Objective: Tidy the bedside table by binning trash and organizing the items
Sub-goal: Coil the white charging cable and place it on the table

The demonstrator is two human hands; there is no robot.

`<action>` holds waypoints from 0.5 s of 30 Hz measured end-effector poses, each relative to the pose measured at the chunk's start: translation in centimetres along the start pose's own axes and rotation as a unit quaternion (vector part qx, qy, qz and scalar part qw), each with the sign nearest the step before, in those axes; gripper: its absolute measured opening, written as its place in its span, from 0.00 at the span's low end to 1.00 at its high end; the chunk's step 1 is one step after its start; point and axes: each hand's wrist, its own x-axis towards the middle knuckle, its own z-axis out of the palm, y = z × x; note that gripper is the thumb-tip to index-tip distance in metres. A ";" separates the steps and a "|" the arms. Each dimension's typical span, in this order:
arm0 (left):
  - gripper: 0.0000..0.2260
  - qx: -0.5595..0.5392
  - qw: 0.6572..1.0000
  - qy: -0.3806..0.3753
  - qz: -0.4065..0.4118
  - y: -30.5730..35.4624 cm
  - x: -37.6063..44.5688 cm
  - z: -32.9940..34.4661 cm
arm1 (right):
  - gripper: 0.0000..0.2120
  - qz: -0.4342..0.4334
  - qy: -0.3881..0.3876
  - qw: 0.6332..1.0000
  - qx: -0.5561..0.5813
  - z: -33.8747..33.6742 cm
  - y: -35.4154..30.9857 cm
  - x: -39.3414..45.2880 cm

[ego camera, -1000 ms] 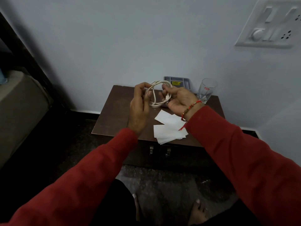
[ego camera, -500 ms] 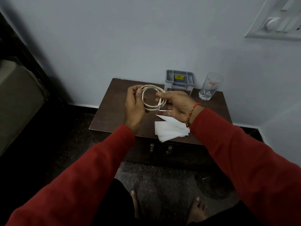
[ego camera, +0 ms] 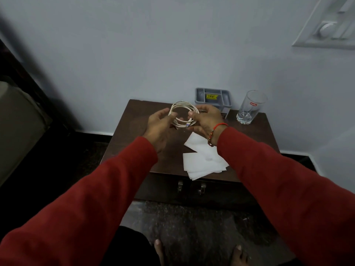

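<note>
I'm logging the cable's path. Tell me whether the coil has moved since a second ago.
Yes. The coil has shifted left, away from the glass; earlier it overlapped the tray.

A coiled white charging cable (ego camera: 183, 116) hangs above the dark wooden bedside table (ego camera: 134, 121); flat white paper tissues (ego camera: 201, 160) overlap at its front edge.
</note>
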 end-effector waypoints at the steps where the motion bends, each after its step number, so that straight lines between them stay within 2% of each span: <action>1: 0.15 0.000 1.000 -0.002 -0.004 0.2 0.6 -0.1 | 0.16 0.002 0.003 1.000 -0.013 0.2 0.0 0.6; 3: 0.11 0.000 1.000 0.004 -0.014 0.5 1.9 -0.2 | 0.15 0.012 0.003 0.999 -0.045 0.7 0.1 1.8; 9: 0.09 0.060 0.995 0.079 -0.002 0.5 6.7 0.1 | 0.08 -0.001 -0.001 0.991 -0.137 2.6 0.6 5.3; 12: 0.09 0.098 0.991 0.087 0.024 -0.2 9.2 0.0 | 0.09 -0.036 0.030 0.971 -0.235 3.7 1.6 7.5; 15: 0.14 0.137 0.986 0.089 0.029 -1.2 12.2 -0.2 | 0.16 -0.058 0.055 0.944 -0.319 4.5 2.9 9.5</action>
